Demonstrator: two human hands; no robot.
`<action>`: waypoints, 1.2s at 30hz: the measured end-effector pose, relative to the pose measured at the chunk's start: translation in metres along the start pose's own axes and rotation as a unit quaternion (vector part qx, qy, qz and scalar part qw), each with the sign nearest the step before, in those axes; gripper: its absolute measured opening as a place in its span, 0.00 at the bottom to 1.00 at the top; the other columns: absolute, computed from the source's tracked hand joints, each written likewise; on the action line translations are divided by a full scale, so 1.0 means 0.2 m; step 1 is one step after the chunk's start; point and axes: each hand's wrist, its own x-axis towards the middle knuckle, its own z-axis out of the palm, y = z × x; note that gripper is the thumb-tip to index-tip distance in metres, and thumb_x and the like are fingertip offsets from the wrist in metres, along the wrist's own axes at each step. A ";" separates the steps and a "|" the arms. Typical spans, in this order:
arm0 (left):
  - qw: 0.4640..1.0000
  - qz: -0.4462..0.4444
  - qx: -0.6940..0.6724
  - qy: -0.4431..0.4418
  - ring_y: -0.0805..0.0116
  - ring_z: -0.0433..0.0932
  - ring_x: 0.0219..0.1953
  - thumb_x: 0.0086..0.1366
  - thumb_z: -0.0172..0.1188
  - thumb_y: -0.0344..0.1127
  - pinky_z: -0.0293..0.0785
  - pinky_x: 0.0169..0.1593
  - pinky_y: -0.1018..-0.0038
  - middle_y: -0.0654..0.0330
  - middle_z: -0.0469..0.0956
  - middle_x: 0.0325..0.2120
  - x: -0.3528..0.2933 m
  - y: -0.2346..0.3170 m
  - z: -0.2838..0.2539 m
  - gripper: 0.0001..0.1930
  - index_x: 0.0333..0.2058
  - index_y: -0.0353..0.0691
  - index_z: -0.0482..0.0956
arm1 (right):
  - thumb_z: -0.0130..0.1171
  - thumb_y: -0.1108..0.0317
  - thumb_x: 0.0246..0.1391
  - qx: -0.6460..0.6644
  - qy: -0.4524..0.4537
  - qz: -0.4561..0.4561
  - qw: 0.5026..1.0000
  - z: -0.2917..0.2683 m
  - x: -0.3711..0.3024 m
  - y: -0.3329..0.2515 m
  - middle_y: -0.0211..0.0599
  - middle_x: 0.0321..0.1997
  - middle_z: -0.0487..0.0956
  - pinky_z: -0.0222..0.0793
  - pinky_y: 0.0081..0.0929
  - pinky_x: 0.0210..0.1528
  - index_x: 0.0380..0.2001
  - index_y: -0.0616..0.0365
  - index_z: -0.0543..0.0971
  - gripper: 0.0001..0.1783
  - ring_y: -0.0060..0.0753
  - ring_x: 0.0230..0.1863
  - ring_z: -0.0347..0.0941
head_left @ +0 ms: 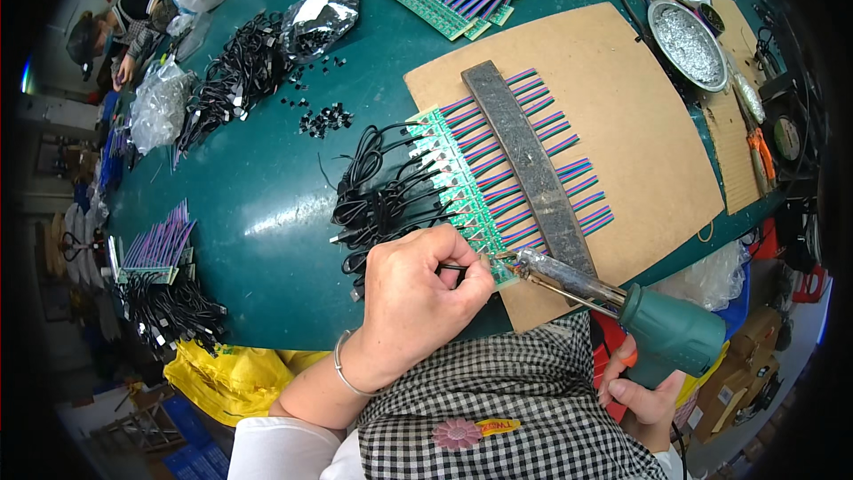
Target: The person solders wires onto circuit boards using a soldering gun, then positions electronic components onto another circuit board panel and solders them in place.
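My left hand [418, 289] pinches the end of a black cable [451, 270] at the near end of a green circuit board panel [462, 180]. A green soldering gun [673, 334] is gripped in my right hand [647, 396], and its tip meets the board just beside my left fingertips. Black cables [384, 204] run off the panel's left side in a bundle. From its right side stretch multicoloured ribbon wires [558, 131], pressed down by a dark flat bar [524, 156]. Panel and bar rest on a brown board [653, 160]. My fingers partly hide the joint.
Loose black cables [233, 71], small black pieces [326, 120] and a plastic bag [327, 18] lie at far left. More wired panels stand at the back [426, 2] and left [153, 258]. A metal dish [687, 44] and orange-handled tool [761, 156] are at right. Another person [124, 31] sits far left.
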 end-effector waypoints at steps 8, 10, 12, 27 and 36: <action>1.000 -0.004 0.005 -0.001 0.84 0.62 0.12 0.41 0.60 0.22 0.58 0.17 0.85 0.67 0.69 0.09 -0.01 0.00 0.00 0.05 0.14 0.35 0.72 | 0.60 0.77 0.38 0.092 -0.035 -0.056 0.994 -0.04 0.03 -0.01 0.47 0.14 0.70 0.66 0.22 0.11 0.39 0.71 0.62 0.25 0.32 0.11 0.68; 1.000 0.000 0.001 -0.002 0.84 0.62 0.12 0.41 0.60 0.22 0.58 0.17 0.85 0.67 0.69 0.09 0.00 -0.01 0.00 0.05 0.14 0.35 0.73 | 0.61 0.76 0.37 0.094 -0.018 -0.066 0.993 -0.03 0.03 -0.02 0.46 0.13 0.70 0.65 0.21 0.10 0.40 0.71 0.61 0.26 0.31 0.10 0.67; 1.000 -0.002 0.002 -0.004 0.84 0.62 0.12 0.42 0.60 0.22 0.58 0.17 0.85 0.67 0.69 0.09 0.00 -0.01 0.00 0.05 0.14 0.35 0.73 | 0.62 0.76 0.37 0.095 0.000 -0.077 0.992 -0.03 0.03 -0.03 0.46 0.13 0.70 0.65 0.21 0.09 0.41 0.72 0.60 0.28 0.30 0.09 0.67; 1.000 -0.009 -0.004 -0.028 0.85 0.65 0.14 0.46 0.63 0.22 0.61 0.19 0.86 0.66 0.72 0.12 -0.02 0.00 -0.03 0.05 0.17 0.34 0.75 | 0.64 0.77 0.34 0.054 0.038 -0.055 0.996 0.00 -0.04 -0.04 0.43 0.12 0.69 0.64 0.20 0.10 0.42 0.76 0.64 0.30 0.31 0.09 0.66; 0.999 0.007 0.006 -0.054 0.85 0.64 0.13 0.46 0.64 0.23 0.60 0.18 0.86 0.67 0.71 0.11 -0.02 -0.01 -0.03 0.06 0.18 0.34 0.75 | 0.64 0.78 0.33 0.012 0.059 0.010 0.998 0.02 -0.07 -0.07 0.48 0.21 0.72 0.68 0.23 0.13 0.39 0.75 0.66 0.27 0.31 0.12 0.69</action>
